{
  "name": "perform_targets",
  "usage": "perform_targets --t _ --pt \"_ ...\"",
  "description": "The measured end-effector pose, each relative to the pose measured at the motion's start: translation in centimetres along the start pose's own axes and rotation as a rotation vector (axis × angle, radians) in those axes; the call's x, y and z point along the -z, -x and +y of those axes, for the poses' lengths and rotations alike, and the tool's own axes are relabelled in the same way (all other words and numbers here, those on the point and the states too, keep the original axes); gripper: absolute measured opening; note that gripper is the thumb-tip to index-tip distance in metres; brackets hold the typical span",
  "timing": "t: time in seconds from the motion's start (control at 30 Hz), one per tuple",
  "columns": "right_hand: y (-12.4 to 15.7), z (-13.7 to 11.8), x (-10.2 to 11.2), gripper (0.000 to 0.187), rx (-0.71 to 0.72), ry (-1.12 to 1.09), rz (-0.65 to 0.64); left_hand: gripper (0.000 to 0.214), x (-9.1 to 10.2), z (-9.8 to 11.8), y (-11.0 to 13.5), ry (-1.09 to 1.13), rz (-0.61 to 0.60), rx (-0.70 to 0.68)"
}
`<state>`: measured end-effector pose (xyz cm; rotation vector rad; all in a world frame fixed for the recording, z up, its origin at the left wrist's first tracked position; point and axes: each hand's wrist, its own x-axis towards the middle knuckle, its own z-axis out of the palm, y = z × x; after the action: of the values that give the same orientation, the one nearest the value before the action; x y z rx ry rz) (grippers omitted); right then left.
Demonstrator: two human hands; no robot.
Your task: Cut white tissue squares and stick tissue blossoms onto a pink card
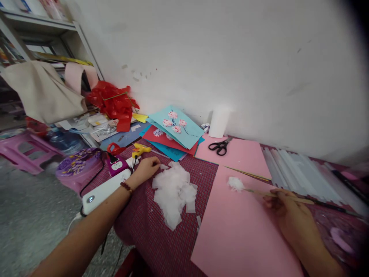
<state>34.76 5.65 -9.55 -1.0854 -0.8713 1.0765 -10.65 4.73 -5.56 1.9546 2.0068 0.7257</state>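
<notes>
My left hand (148, 167) is at the upper left edge of a loose pile of thin white paper pieces (174, 190). Its fingers are bent together, with a small white paper piece (164, 166) at the fingertips. On the right, my right hand (288, 213) is closed round a thin wooden stick (259, 192). The stick's far end points at a crumpled white paper clump (235, 183) and seems to touch it. This clump lies on a large pink sheet (245, 231), near its top edge.
Black-handled scissors (220, 147) lie on more pink sheets (248, 154). A white roll (219, 123) stands by the wall. Flower cards (180, 127) are stacked behind the pile. A yellow glue gun (140, 150), purple socket box (117, 165) and white power bank (105, 191) sit left.
</notes>
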Motion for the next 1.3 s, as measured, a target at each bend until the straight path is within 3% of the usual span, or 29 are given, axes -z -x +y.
perform_targets --t 0.13,0.27,0.4,0.47,0.6,0.73,0.83,0.93,1.03,1.13,1.3 --pt "0.9 -0.6 -0.7 0.02 -0.038 -0.03 -0.088 0.018 1.6 1.2 -0.8 0.056 0.046 0.014" --pt "1.5 -1.0 -1.5 0.018 -0.007 0.005 -0.183 0.02 2.6 5.7 -1.7 0.163 0.065 -0.016" --pt "1.4 -0.9 -1.6 0.017 0.0 0.034 -0.207 0.015 1.6 10.9 -0.6 0.345 -0.217 -0.083" --pt "1.3 -0.9 -1.5 0.016 -0.006 0.034 -0.212 0.013 0.5 12.2 0.1 0.403 -0.309 -0.091" --pt "1.3 -0.8 -1.5 0.015 -0.01 0.015 -0.228 0.016 -1.4 11.2 0.7 0.44 -0.363 -0.053" --pt "1.2 -0.8 -1.6 0.014 -0.011 -0.005 -0.222 0.029 -1.3 9.6 0.4 0.449 -0.359 -0.04" --pt "1.2 -0.9 -1.8 0.014 -0.016 -0.029 -0.213 0.021 -0.7 10.8 -0.1 0.442 -0.385 -0.011" --pt "1.3 -1.0 -2.0 0.013 -0.011 -0.021 -0.216 0.017 -0.8 13.7 -0.5 0.41 -0.368 -0.067" --pt "1.5 -1.1 -2.1 0.013 -0.008 0.021 -0.205 0.012 -2.3 17.2 -1.0 0.502 -0.352 -0.156" --pt "1.6 -1.0 -2.3 0.014 0.0 0.068 -0.218 0.009 -4.8 19.8 -1.9 0.73 -0.423 -0.088" --pt "1.4 -1.0 -2.6 0.016 0.02 0.121 -0.228 0.018 -9.2 20.2 -4.1 1.181 -0.534 0.135"
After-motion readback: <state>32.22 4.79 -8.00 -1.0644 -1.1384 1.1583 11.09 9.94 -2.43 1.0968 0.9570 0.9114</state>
